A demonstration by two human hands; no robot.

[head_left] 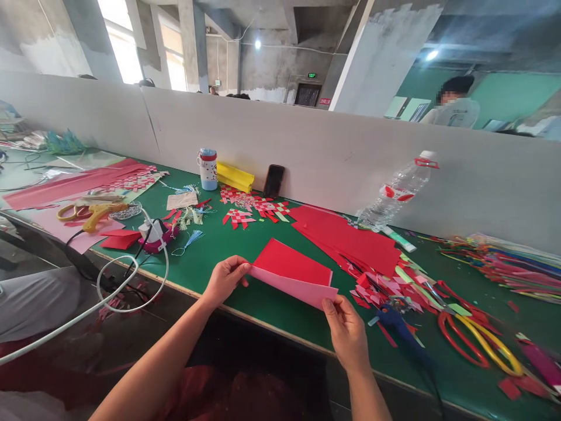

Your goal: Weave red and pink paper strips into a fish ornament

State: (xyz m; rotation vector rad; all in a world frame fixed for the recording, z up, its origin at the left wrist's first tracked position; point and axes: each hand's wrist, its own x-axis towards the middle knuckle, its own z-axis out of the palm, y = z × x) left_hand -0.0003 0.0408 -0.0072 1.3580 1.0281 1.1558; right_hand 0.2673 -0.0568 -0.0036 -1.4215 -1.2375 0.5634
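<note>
A sheet with a red inner face and a pink outer face, the folded paper (291,266), is held over the front edge of the green table (245,234). Its near edge is bent up, showing a pink strip. My left hand (228,280) pinches the left corner between thumb and fingers. At the right corner, my right hand (346,327) grips the pink edge, thumb on top. Beyond the paper to the right lies a stack of red sheets (350,237).
Paper scraps (394,289), a blue glue gun (401,327) and red-yellow scissors (477,342) lie at right. A plastic bottle (401,190), phone (274,180) and cup (208,169) stand by the partition (272,134). A yellow glue gun (99,215) and power strip (158,237) are left.
</note>
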